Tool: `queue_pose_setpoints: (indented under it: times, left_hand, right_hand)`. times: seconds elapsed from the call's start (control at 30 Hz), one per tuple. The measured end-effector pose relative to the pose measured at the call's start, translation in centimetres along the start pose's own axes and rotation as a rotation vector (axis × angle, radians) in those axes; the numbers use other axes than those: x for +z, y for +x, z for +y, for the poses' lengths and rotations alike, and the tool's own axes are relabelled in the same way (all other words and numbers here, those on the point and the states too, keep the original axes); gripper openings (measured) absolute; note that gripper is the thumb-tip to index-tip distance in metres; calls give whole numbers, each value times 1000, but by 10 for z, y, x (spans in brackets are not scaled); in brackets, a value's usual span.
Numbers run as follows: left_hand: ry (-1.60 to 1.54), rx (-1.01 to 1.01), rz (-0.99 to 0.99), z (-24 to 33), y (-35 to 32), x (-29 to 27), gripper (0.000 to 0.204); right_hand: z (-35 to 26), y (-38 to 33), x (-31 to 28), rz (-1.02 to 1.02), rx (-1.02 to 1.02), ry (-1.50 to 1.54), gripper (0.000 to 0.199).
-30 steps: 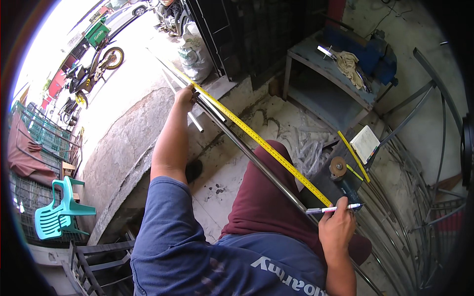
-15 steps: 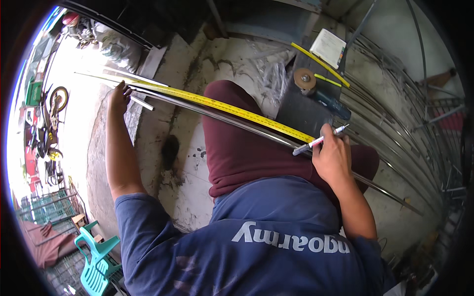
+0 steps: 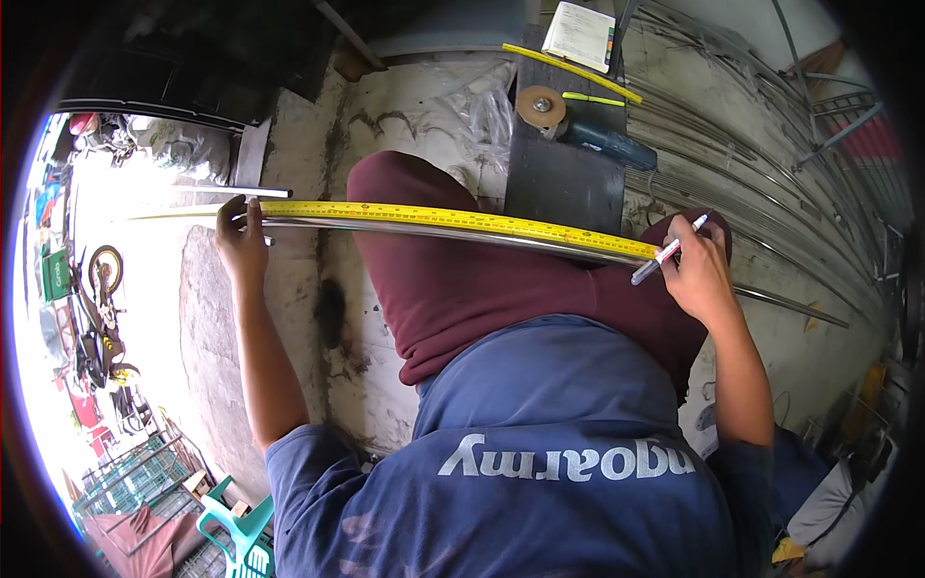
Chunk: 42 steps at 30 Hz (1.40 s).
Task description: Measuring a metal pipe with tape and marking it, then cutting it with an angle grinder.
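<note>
A yellow tape measure blade (image 3: 462, 218) stretches along a shiny metal tube (image 3: 438, 232), and both lie across my lap. At the left, the fingers of my left hand (image 3: 243, 241) close around the blade and the tube. My right hand (image 3: 701, 270) grips a white and grey marker pen (image 3: 668, 252) at the right end of the blade. The pen slants, its grey end low by the tube and its thin tip pointing up right. The fingers of my right hand also meet the blade's end; how they hold it is partly hidden.
Ahead, a dark board (image 3: 559, 193) carries an angle grinder (image 3: 607, 144), a yellow strip (image 3: 578, 72) and an open notebook (image 3: 583, 37). Several long metal rods (image 3: 752, 183) lie on the floor at right. A green plastic chair (image 3: 241, 535) stands lower left.
Both hands have shifted in view with the tube and tape, which now lie closer to level. My right hand sits further right, still with the pen. The whole view has turned somewhat.
</note>
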<state>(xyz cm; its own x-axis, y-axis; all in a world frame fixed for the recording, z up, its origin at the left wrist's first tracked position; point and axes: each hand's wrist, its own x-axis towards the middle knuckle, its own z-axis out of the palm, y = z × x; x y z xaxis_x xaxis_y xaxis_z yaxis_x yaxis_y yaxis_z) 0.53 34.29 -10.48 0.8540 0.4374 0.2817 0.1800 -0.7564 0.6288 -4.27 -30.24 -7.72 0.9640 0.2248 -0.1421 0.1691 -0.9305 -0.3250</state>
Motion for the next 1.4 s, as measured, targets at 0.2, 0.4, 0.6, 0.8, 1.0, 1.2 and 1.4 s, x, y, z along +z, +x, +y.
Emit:
queue_pose_setpoints:
  times: [0.2,0.4,0.6,0.8,1.0,1.2,1.4]
  left_hand:
    - [171,380,-288,96,-49,12,37]
    - [196,546,-359,122,-45,26,34]
    - [260,513,-377,120,-48,14,36]
    - [265,614,-460,157,-70,26,50]
    - [55,776,-650,220,-100,76,77]
    - [59,825,-1096,290,-138,148,70]
    - [248,813,-1334,344,-158,197,43]
  right_hand:
    - [9,-3,1,7,-29,21,26]
    - [19,-11,-4,17,12,24,23]
    - [24,-9,-2,11,5,17,23]
    - [26,-8,3,25,-27,26,25]
    - [28,-10,5,46,-37,6,25]
    - [34,-21,4,79,5,-1,22]
    - [39,-11,18,53,-80,21,33]
